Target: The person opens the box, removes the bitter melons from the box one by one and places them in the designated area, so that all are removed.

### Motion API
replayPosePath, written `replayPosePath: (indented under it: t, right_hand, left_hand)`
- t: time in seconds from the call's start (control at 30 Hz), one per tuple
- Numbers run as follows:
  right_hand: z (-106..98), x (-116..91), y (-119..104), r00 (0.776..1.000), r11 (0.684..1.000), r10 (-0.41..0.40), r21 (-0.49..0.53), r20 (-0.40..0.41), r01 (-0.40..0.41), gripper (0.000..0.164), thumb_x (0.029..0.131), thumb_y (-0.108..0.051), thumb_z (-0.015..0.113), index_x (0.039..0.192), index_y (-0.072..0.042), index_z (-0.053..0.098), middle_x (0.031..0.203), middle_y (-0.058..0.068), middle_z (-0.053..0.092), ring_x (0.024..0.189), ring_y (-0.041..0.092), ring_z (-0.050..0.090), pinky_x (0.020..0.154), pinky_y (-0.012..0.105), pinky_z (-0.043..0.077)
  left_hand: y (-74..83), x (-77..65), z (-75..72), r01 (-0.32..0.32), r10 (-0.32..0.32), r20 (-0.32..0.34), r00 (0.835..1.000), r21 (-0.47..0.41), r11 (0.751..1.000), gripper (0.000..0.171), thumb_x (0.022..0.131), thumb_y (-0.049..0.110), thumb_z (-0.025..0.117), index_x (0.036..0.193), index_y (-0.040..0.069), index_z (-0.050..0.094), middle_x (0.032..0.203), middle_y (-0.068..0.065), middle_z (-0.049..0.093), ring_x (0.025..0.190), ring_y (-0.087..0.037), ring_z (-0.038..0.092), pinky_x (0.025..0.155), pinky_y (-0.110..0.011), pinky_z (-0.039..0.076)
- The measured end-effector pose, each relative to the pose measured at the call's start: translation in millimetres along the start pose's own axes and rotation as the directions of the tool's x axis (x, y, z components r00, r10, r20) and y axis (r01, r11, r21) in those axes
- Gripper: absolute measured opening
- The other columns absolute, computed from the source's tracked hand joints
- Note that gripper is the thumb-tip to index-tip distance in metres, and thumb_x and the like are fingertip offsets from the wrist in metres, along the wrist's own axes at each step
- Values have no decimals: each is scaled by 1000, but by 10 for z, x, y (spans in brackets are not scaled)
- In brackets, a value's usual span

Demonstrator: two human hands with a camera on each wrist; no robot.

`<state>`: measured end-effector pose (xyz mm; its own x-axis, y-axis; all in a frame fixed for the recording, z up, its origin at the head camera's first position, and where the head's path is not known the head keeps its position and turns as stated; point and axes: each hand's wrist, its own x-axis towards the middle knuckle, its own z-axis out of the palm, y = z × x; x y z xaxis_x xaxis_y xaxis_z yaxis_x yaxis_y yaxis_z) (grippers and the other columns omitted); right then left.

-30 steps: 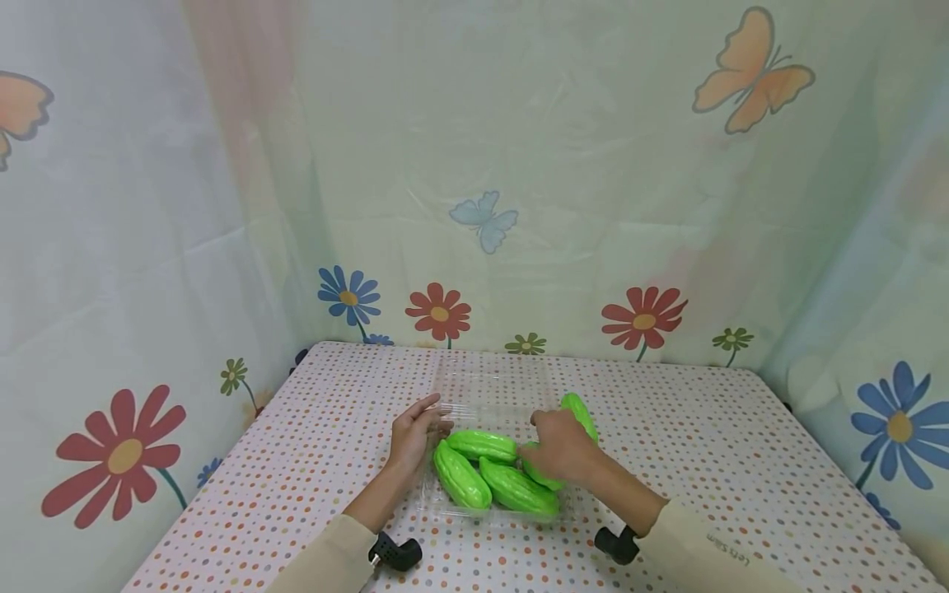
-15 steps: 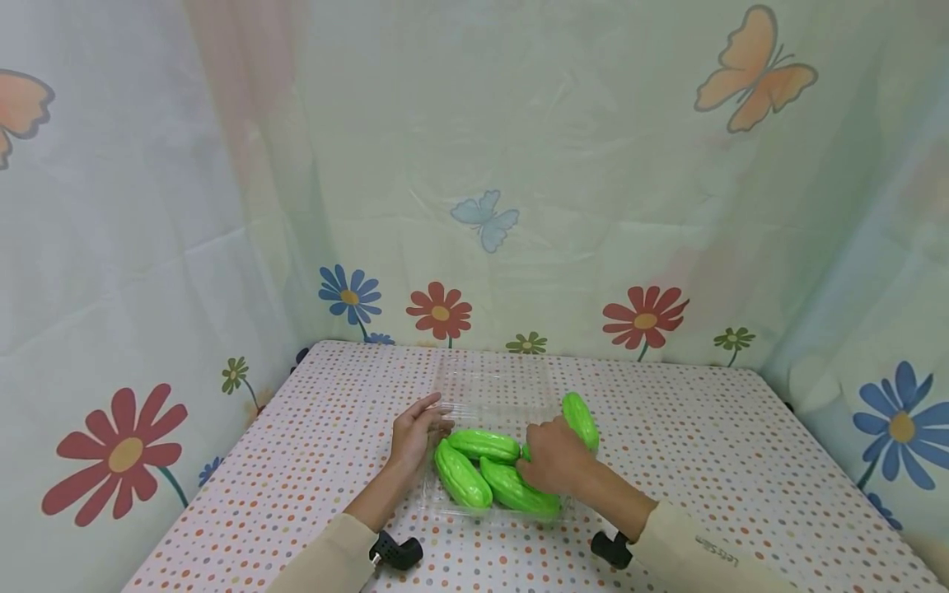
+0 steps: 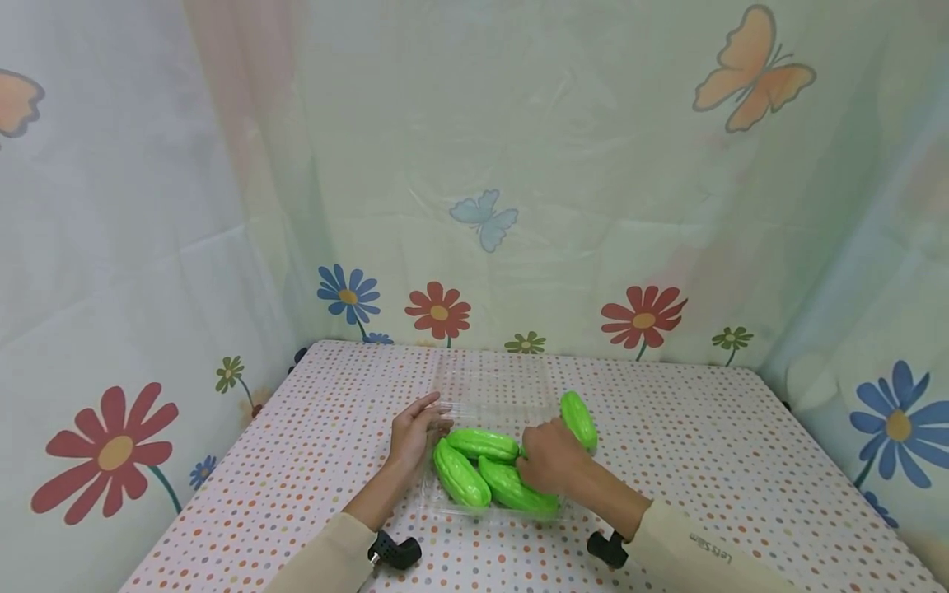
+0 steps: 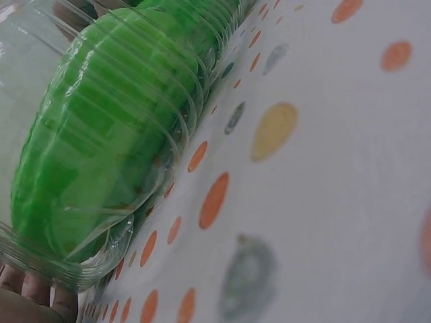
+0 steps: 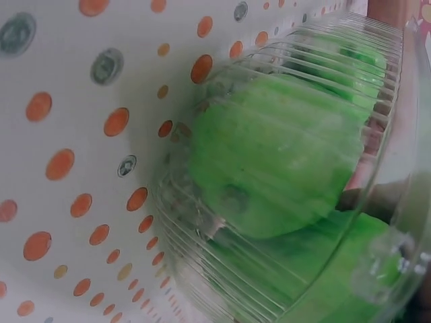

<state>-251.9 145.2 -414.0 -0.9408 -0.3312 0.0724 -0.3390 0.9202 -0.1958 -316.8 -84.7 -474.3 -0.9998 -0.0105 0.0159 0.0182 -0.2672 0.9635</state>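
Note:
A clear plastic clamshell box (image 3: 455,512) holds several bright green bitter melons (image 3: 463,473). My left hand (image 3: 409,436) rests against the box's left side near the back corner. In the left wrist view its fingers (image 4: 39,291) lie at the box's end, below the rim. My right hand (image 3: 552,457) is down in the right part of the box, its fingers curled over a bitter melon that it mostly hides. Through the clear wall, the right wrist view shows melons (image 5: 276,155) and a finger between them. Another bitter melon (image 3: 580,422) lies just beyond my right hand.
The box's lid (image 3: 489,380) is laid back, away from me, on the dotted tablecloth (image 3: 682,445). Behind the table hangs a curtain (image 3: 593,181) printed with flowers and butterflies.
My right hand has shifted slightly left and now covers most of the melon beneath it. The melon beyond it shows more of its length. My left hand has stayed in place.

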Motion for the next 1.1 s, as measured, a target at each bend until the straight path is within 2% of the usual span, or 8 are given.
replayPosePath:
  t: [0.07, 0.27, 0.53, 0.77, 0.87, 0.9, 1.0, 1.1]
  right_hand:
    - [9, -7, -3, 1000, 1000, -6, 3, -3, 6, 39, 90, -13, 68, 56, -12, 48, 50, 0, 41, 53, 18, 44, 64, 37, 45]
    - [22, -5, -8, 999, 1000, -5, 21, -51, 6, 39, 89, -12, 67, 57, -13, 45, 54, 0, 42, 54, 18, 42, 69, 42, 49]
    - [-22, -6, 3, 993, 996, 1, 94, -116, 9, 30, 89, -9, 67, 65, -10, 48, 65, 5, 48, 60, 18, 43, 55, 33, 42]
    - [-112, -26, 10, 991, 980, 54, 195, -125, -29, 19, 90, -10, 66, 75, -8, 55, 70, 4, 50, 64, 18, 46, 53, 32, 42]
    - [-138, -25, 21, 989, 974, 72, 221, -129, -42, 11, 91, -10, 66, 87, -1, 62, 74, 5, 53, 66, 18, 48, 55, 32, 44]
    - [-141, -23, 25, 989, 973, 75, 225, -131, -44, 14, 91, -10, 66, 94, 3, 64, 77, 6, 56, 67, 18, 49, 57, 32, 45]
    - [-142, -17, 39, 989, 969, 84, 242, -122, -52, 34, 92, -9, 65, 118, 13, 63, 91, 14, 65, 68, 17, 51, 58, 31, 47]
    - [-148, -15, 51, 990, 960, 94, 274, -109, -61, 45, 94, -8, 63, 131, 16, 56, 102, 20, 67, 67, 16, 52, 57, 30, 47]
  left_hand:
    - [-69, 30, -18, -7, 7, -10, 1000, 8, 1000, 49, 97, 1, 54, 145, -4, 49, 128, -29, 63, 89, -21, 71, 82, -33, 59]
    - [-110, 26, -29, -13, 14, -24, 1000, 16, 1000, 48, 96, 3, 56, 144, -2, 52, 125, -25, 66, 88, -18, 71, 80, -29, 59]
    - [-60, 18, -4, -20, 20, -8, 1000, -27, 999, 48, 96, 1, 54, 144, -3, 51, 127, -27, 64, 86, -17, 71, 78, -28, 58]
    - [-75, 27, -10, -14, 13, -24, 1000, -37, 999, 48, 96, 0, 54, 144, -4, 51, 126, -28, 65, 83, -15, 71, 77, -28, 59]
    - [-80, 36, -9, -21, 20, -31, 999, -27, 999, 49, 95, 1, 56, 144, -4, 52, 124, -25, 67, 83, -16, 72, 76, -28, 59]
    - [-80, 38, -8, -21, 21, -33, 999, -25, 999, 49, 95, 1, 56, 143, -4, 52, 123, -25, 68, 83, -16, 72, 76, -28, 59]
    - [-84, 41, -8, -24, 24, -36, 999, -16, 1000, 49, 94, 2, 57, 143, -4, 53, 119, -23, 70, 84, -17, 72, 76, -29, 60]
    - [-85, 41, -5, -18, 18, -37, 999, -19, 1000, 49, 95, 1, 56, 143, -4, 53, 119, -22, 70, 84, -18, 72, 76, -29, 60]
